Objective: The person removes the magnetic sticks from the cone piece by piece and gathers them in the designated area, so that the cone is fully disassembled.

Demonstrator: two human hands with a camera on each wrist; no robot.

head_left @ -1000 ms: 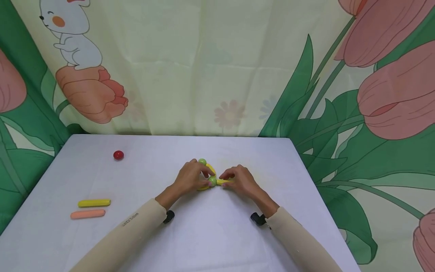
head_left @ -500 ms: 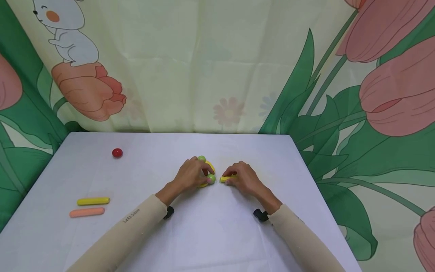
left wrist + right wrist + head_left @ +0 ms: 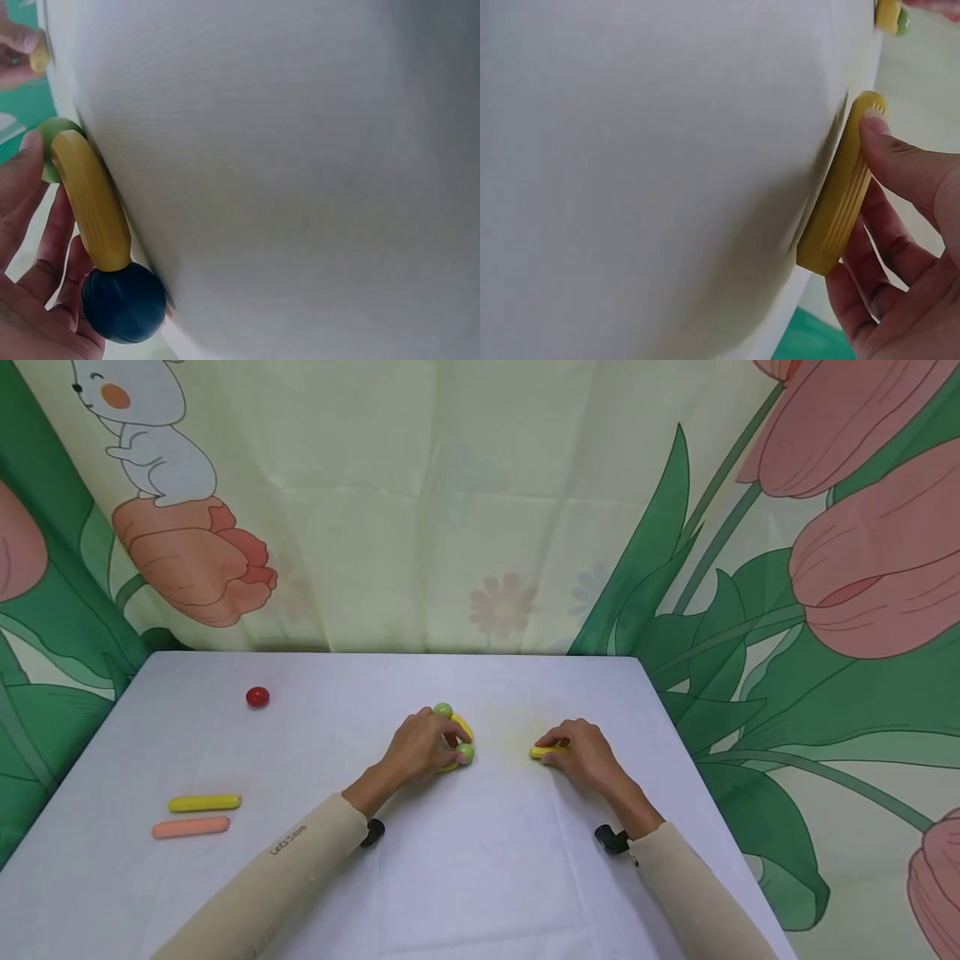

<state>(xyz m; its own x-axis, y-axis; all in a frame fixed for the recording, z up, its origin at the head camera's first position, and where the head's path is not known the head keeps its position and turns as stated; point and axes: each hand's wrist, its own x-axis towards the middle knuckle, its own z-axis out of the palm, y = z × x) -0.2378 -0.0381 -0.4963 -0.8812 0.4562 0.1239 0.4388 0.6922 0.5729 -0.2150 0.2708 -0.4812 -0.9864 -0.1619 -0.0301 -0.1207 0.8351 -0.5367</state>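
Observation:
My left hand [image 3: 423,743] pinches a green ball [image 3: 465,753] at a joint of a small ball-and-stick piece near the table's middle. A curved yellow stick [image 3: 462,725] runs from it to a second green ball [image 3: 443,710]. In the left wrist view another curved yellow stick [image 3: 91,199] leads from the pinched ball to a dark blue ball [image 3: 124,303], which my hand hides in the head view. To the right, apart from this piece, my right hand [image 3: 588,752] grips a yellow stick [image 3: 842,191] with grooved sides, close over the cloth.
A red ball [image 3: 257,697] lies at the back left of the white-covered table [image 3: 480,877]. Nearer on the left, a yellow stick [image 3: 205,803] and a pink stick [image 3: 191,827] lie side by side. A patterned curtain [image 3: 375,527] hangs behind the table.
The yellow stick in my right hand has come away from the pinched green ball and moved to the right. My left hand stays in place on the ball.

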